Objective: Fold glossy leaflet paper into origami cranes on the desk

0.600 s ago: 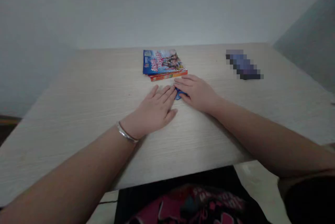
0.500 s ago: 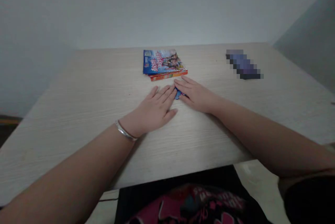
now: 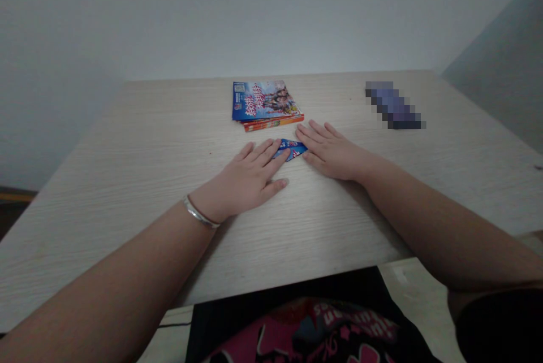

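Observation:
A small folded piece of blue printed paper (image 3: 292,149) lies flat on the table between my hands, tapering to a point at its right end. My left hand (image 3: 252,179), with a silver bracelet at the wrist, rests palm down with its fingertips over the left part of the paper. Palm down as well, my right hand (image 3: 333,151) has its fingers spread flat at the paper's right tip. Under the left fingers part of the paper is hidden.
Just beyond my hands lies a stack of printed leaflets (image 3: 265,100), blue on top with orange edges below. A blurred-out dark flat object (image 3: 394,106) is at the back right of the pale wooden table (image 3: 148,142). A wall (image 3: 271,18) rises behind the table.
My right hand has slid to the right off the paper, its fingers spreading, so more of the blue paper shows. My left hand has stayed nearly in place.

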Motion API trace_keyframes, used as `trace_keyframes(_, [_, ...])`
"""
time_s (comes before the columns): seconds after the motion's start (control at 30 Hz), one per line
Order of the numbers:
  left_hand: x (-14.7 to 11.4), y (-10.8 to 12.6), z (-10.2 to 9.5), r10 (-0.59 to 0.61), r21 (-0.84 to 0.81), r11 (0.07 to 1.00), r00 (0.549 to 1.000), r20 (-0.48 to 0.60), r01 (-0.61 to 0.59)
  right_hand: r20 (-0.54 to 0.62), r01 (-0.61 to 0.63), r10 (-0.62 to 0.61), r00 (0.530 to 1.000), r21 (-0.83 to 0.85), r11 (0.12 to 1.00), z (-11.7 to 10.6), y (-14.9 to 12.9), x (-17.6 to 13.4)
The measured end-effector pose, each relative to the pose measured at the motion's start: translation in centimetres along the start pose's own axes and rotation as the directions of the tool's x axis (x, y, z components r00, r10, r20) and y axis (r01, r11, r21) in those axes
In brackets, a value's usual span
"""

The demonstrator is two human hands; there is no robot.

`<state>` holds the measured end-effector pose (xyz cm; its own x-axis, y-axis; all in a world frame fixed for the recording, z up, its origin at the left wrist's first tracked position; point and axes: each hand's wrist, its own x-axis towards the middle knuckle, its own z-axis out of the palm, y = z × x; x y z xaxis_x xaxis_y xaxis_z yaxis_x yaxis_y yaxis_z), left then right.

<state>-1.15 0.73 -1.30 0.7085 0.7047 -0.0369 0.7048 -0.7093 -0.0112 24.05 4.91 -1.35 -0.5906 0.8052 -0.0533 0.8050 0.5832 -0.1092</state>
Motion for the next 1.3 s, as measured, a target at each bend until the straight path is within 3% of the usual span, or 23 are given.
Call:
trace_keyframes(0.1, [0.2,0.0,-0.3,0.013,0.007,1.0,1.0,-0.018,-0.013,-0.17,0.03,-0.027,0.985,0.017,0.999,-0.2,0.4,0.4])
trace_keyframes(0.23, [0.4,-0.1,-0.6,0.021,-0.004,1.0,0.999,-0.034,-0.021,-0.374,0.176,-0.121,0.92,0.117,0.977,0.0,0.5,1.3])
trace_keyframes(0.33, [0.5,-0.3,-0.7,0.039,-0.032,0.999,0.999,-0.019,-0.04,-0.364,0.313,-0.247,0.898,0.134,0.94,0.3,0.2,1.7])
trace_keyframes(0.4, [0.6,-0.5,-0.6,0.047,-0.05,0.998,0.999,0.0,-0.047,-0.338,0.316,-0.271,0.901,0.086,0.945,0.4,-0.2,1.7])
trace_keyframes(0.6, [0.5,-0.7,-0.3,0.046,-0.054,0.997,0.999,0.005,-0.045,-0.275,0.202,-0.207,0.939,-0.046,0.978,0.0,-1.5,1.2])
trace_keyframes(0.77, [0.2,-0.1,-1.0,0.039,-0.02,0.999,0.999,-0.037,-0.04,-0.27,0.114,-0.11,0.956,-0.002,0.993,0.2,-1.3,1.4])
trace_keyframes(0.9, [0.3,0.3,-1.5,0.06,-0.002,0.998,0.998,-0.033,-0.06,-0.291,0.101,-0.071,0.954,0.089,0.991,0.9,-0.4,1.8])
trace_keyframes(1.07, [0.3,-0.1,-1.1,0.068,-0.042,0.997,0.997,0.023,-0.067,-0.291,0.139,-0.11,0.95,0.082,0.987,1.1,0.1,1.5])
trace_keyframes(1.3, [0.1,-0.9,-0.3,0.11,-0.087,0.99,0.992,-0.056,-0.114,-0.35,0.106,-0.051,0.935,0.139,0.985,0.6,1.5,1.3])
